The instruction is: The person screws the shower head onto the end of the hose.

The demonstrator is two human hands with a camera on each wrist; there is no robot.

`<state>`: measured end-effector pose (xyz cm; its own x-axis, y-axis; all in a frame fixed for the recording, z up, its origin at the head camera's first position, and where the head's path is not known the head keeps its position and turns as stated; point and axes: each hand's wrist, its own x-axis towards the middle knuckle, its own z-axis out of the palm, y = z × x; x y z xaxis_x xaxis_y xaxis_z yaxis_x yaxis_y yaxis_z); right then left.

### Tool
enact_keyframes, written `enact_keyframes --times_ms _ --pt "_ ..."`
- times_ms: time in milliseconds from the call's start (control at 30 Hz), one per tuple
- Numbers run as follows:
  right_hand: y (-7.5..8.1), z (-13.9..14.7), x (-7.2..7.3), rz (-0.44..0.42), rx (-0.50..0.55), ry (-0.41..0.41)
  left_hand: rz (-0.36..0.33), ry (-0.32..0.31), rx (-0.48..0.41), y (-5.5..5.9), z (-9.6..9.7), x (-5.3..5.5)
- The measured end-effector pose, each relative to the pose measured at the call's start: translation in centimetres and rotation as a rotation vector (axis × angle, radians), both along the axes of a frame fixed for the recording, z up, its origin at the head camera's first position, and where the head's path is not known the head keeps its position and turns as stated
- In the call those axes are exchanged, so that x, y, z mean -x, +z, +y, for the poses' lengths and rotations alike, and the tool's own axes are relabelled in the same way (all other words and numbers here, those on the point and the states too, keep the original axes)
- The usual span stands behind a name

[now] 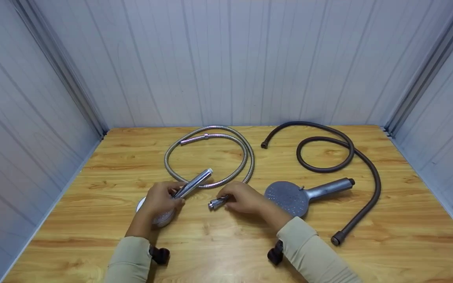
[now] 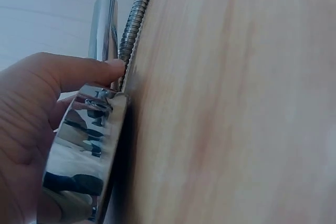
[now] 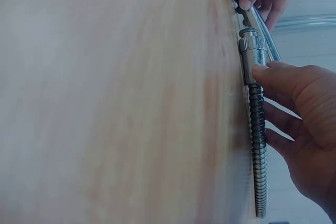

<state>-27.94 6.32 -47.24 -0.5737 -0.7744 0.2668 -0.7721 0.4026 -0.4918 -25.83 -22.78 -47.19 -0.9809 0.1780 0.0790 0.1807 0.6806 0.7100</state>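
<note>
My left hand [image 1: 161,200] grips a chrome shower head [image 1: 196,184] by its handle, near the round head. The handle's white-tipped end points up and to the right, and the hand partly covers the round head. In the left wrist view the thumb lies across the polished handle [image 2: 103,30], above the shiny head [image 2: 79,156]. My right hand [image 1: 246,198] pinches the end fitting of a silver shower hose [image 1: 250,165]. In the right wrist view thumb and fingers hold the knurled chrome fitting [image 3: 254,51]. Fitting and handle are apart.
Right of my right hand lies a grey shower head [image 1: 287,198], its handle pointing right. A dark hose [image 1: 374,173] loops behind and beside it. The silver hose's other end [image 1: 189,140] lies within its coil. White panels [image 1: 226,63] wall the wooden table [image 1: 92,204] at back and sides.
</note>
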Motion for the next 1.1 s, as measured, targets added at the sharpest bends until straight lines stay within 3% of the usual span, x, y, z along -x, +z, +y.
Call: enact_keyframes --times_ms 200,433,567,767,1100 --pt "-0.31 -0.29 -0.02 -0.047 -0.021 -0.033 -0.019 -0.004 -0.034 -0.13 -0.05 0.06" --pt "-0.5 -0.67 0.04 -0.004 -0.092 -0.024 -0.003 0.009 -0.058 -0.41 -0.12 0.15" --pt "-0.5 -0.63 0.03 -0.036 -0.11 -0.031 0.005 0.009 -0.065 -0.49 -0.08 0.22" --pt "-0.42 -0.61 0.09 -0.081 -0.078 -0.004 0.007 0.017 -0.076 -0.48 -0.1 0.23" --pt "-0.25 -0.59 -0.25 -0.232 0.0 0.06 -0.014 0.034 -0.082 -0.24 0.0 -0.16"
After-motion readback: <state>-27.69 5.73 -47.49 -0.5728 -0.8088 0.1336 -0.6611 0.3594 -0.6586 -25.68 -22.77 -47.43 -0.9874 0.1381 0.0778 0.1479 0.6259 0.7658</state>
